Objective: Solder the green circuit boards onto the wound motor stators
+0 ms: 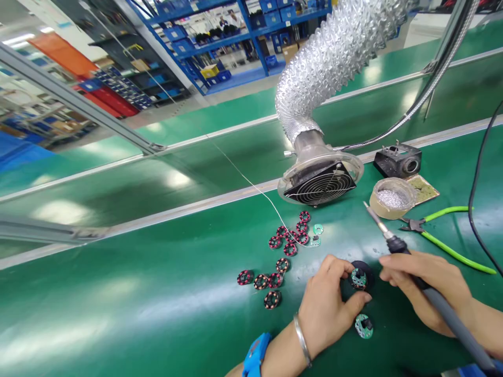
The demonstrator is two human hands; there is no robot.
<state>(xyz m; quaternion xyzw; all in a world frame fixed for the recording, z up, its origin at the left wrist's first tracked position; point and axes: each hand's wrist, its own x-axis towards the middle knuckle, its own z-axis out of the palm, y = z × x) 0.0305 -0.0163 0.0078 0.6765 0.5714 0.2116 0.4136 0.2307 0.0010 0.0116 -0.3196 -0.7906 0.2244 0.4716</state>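
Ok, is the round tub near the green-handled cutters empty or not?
Not empty: silvery bits show inside the tub, below its rim.

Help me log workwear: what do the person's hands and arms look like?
The left hand is ungloved, with a silvery bangle at the wrist and a blue band farther up the forearm. The right hand is ungloved, its wrist plain.

Legible text: none. Blue bins (pixel 273 19), 12 o'clock: small pale labels (pixel 288 23), too small to read. Circuit board (pixel 362 329), between 4 and 5 o'clock: fine markings unresolved. Blue wristband (pixel 256 357), 6 o'clock: marking indistinct.
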